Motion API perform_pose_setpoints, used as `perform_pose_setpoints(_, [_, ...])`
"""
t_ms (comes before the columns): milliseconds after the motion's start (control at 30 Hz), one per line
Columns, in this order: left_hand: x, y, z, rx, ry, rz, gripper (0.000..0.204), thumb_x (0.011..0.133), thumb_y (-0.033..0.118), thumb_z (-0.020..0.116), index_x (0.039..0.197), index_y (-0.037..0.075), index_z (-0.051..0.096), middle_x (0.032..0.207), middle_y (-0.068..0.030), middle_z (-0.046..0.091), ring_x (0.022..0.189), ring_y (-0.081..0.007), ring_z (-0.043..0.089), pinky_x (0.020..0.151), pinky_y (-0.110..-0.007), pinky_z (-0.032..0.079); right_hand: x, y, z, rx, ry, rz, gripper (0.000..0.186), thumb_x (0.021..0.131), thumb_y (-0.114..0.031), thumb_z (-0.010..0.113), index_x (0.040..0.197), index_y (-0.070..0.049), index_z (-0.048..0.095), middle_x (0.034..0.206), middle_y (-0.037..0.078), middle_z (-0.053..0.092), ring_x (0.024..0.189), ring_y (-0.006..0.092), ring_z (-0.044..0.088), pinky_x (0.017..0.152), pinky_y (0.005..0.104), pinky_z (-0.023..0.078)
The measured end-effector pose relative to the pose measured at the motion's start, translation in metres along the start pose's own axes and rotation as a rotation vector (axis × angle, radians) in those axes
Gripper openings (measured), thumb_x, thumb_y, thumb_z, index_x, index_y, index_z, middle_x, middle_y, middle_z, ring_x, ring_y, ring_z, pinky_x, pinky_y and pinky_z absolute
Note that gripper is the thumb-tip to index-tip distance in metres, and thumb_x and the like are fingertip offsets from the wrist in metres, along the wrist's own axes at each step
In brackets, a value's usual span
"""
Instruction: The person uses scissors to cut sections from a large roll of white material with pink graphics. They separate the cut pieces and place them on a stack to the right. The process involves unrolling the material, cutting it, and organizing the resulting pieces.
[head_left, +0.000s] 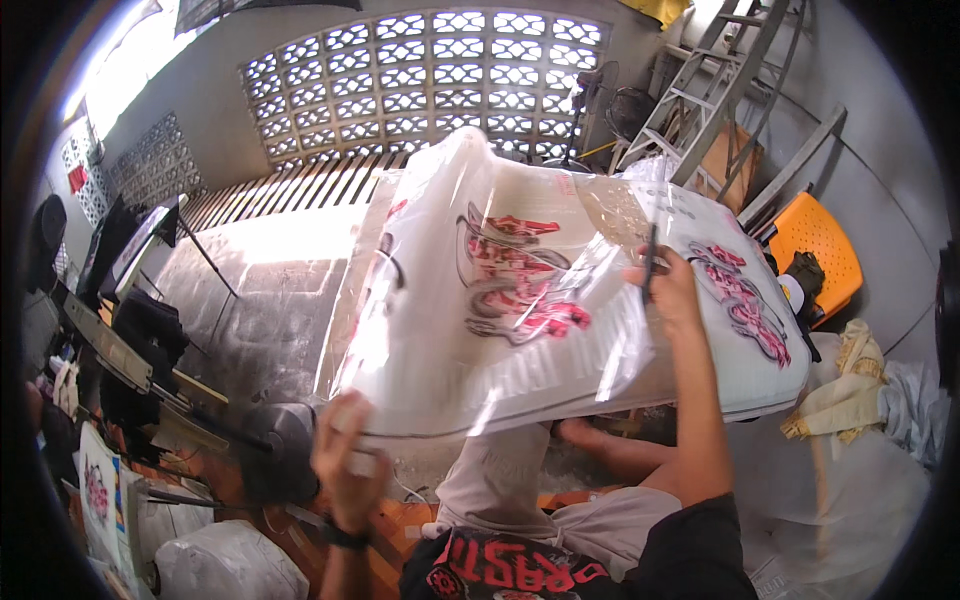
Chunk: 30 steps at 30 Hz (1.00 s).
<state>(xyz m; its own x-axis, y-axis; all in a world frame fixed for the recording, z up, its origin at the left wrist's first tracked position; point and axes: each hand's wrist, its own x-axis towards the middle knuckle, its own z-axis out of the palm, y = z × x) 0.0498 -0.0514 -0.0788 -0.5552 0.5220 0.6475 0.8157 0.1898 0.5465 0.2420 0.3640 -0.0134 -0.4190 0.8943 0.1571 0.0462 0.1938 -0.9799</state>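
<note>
I hold up a large clear film sheet [500, 300] printed with a red, black and grey design, lifted over a white padded surface. My left hand [345, 455], with a dark wristband, grips the sheet's lower left corner. At the upper right edge, my right hand [672, 290] pinches the sheet and also holds a thin dark tool [650, 262]. A second similar print [745, 305] lies on the white surface to the right. My bent legs show below the sheet.
An orange plastic chair [820, 250] and a metal ladder [715, 75] stand at the right. A dark stand with equipment [140, 250] is at the left. Cloths are piled at the lower right [850, 390]. A patterned block wall [430, 70] is behind.
</note>
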Motion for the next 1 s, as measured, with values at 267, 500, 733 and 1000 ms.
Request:
perform_pose_setpoints(267, [-0.013, 0.026, 0.026, 0.041, -0.155, 0.088, 0.058, 0.061, -0.001, 0.072, 0.116, 0.015, 0.074, 0.148, -0.0188, 0.049, 0.141, -0.0477, 0.039, 0.113, -0.056, 0.038, 0.012, 0.013, -0.126, -0.145, 0.161, -0.019, 0.044, 0.071, -0.005, 0.083, 0.111, -0.007, 0.066, 0.074, -0.004, 0.060, 0.057, 0.0061, 0.053, 0.050, 0.0217, 0.041])
perform_pose_setpoints(500, [0.055, -0.010, 0.057, 0.105, -0.077, 0.068, 0.055, 0.063, -0.011, 0.062, 0.110, 0.014, 0.076, 0.151, -0.0181, 0.048, 0.140, -0.0444, 0.043, 0.111, -0.049, 0.042, 0.048, 0.030, -0.107, -0.102, 0.117, 0.019, 0.045, 0.071, -0.005, 0.083, 0.112, -0.006, 0.066, 0.078, -0.001, 0.063, 0.060, 0.0089, 0.057, 0.053, 0.0229, 0.045])
perform_pose_setpoints(733, [0.033, -0.026, 0.018, 0.247, 0.040, 0.039, 0.045, 0.063, -0.013, 0.063, 0.097, 0.012, 0.079, 0.145, -0.0185, 0.054, 0.135, -0.0392, 0.050, 0.112, -0.046, 0.041, 0.054, 0.032, -0.040, -0.029, 0.000, -0.058, 0.043, 0.074, 0.003, 0.079, 0.114, -0.002, 0.065, 0.082, 0.003, 0.066, 0.066, 0.0097, 0.060, 0.056, 0.0235, 0.045])
perform_pose_setpoints(1000, [0.049, -0.002, 0.016, 0.399, -0.348, 0.204, 0.059, 0.067, 0.002, 0.069, 0.119, 0.028, 0.074, 0.156, -0.0136, 0.043, 0.145, -0.0414, 0.036, 0.115, -0.051, 0.035, 0.048, 0.052, -0.105, -0.240, 0.108, 0.098, 0.044, 0.071, -0.004, 0.084, 0.111, -0.005, 0.066, 0.077, -0.001, 0.064, 0.061, 0.0087, 0.058, 0.052, 0.0253, 0.043])
